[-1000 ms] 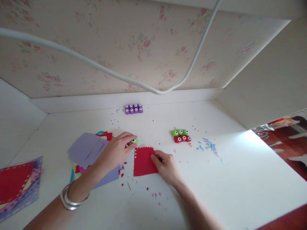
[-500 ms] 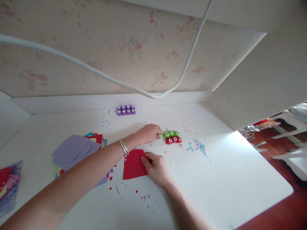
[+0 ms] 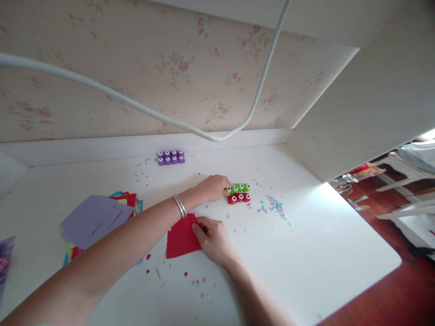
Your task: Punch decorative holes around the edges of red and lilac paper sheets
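Note:
My left hand [image 3: 215, 186], with a silver bracelet [image 3: 180, 206] at the wrist, has its fingers closed at the leftmost green paper punch [image 3: 229, 190]. That punch stands at the end of a row of green paper punches [image 3: 242, 187]. Directly in front of them are three red paper punches [image 3: 240, 198], all with white tops. My right hand [image 3: 215, 239] pinches the right edge of a red sheet of paper [image 3: 182, 237] between thumb and fingers. Part of the sheet's upper edge lies behind my left wrist.
Purple paper punches [image 3: 171, 157] stand in two rows near the back wall. Coloured paper sheets [image 3: 98, 217] are piled at the left, partly under my left forearm. Confetti [image 3: 276, 206] is scattered on the white table [image 3: 322, 253]. A white cable [image 3: 217, 137] hangs across the view.
My left hand has brought the green punch up against the end of the green row. My right hand still holds the red paper. The view has shifted slightly.

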The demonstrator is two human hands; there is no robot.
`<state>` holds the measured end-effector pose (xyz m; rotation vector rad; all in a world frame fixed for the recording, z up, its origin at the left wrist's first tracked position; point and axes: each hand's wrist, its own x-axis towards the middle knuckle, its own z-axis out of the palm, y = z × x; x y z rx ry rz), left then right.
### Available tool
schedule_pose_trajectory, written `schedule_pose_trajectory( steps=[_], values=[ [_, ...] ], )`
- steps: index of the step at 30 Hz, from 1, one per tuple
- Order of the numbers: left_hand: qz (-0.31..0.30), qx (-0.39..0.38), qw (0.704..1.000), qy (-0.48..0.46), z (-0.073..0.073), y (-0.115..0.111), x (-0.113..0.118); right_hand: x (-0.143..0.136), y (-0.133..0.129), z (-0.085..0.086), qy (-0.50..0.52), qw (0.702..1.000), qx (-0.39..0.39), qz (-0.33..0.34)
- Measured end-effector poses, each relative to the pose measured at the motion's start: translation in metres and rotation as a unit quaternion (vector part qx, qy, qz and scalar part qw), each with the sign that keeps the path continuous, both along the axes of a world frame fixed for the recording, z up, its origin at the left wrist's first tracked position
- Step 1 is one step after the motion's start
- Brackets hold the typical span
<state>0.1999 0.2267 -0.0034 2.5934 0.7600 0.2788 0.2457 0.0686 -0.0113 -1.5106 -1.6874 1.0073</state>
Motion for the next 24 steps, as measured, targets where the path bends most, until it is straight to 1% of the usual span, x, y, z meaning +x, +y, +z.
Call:
schedule_pose_trajectory(
  steps=[4,6,8,10,13,17,19,21,24],
  values=[
    [0.006,0.003,1.0,0.0,0.001,-0.001,-0.006,0.0,0.0,-0.003,0.005,1.0,-0.001,-0.003],
    [0.018,0.011,1.0,0.001,0.006,-0.002,-0.015,0.0,0.0,-0.003,0.002,1.0,-0.002,-0.002],
    [0.04,0.024,0.999,0.006,0.011,-0.003,-0.029,0.0,-0.001,-0.002,-0.002,1.0,-0.004,-0.001],
    [0.075,0.042,0.996,0.017,0.017,-0.001,-0.049,0.0,-0.001,-0.001,-0.007,1.0,-0.003,-0.001],
    [0.155,0.079,0.984,0.035,0.023,0.007,-0.086,0.0,-0.001,-0.001,-0.009,1.0,-0.002,0.0],
    [0.279,0.133,0.949,0.052,0.024,0.027,-0.138,0.0,0.0,-0.002,-0.004,1.0,-0.008,0.0],
    [0.327,0.15,0.931,0.062,0.021,0.037,-0.161,0.0,0.0,-0.003,-0.001,1.0,-0.011,-0.002],
    [0.339,0.154,0.925,0.074,0.016,0.045,-0.177,0.001,0.0,-0.004,0.007,1.0,-0.014,-0.005],
    [0.322,0.143,0.931,0.095,0.008,0.05,-0.19,0.001,0.0,-0.005,0.025,0.999,-0.023,-0.011]
  ],
)
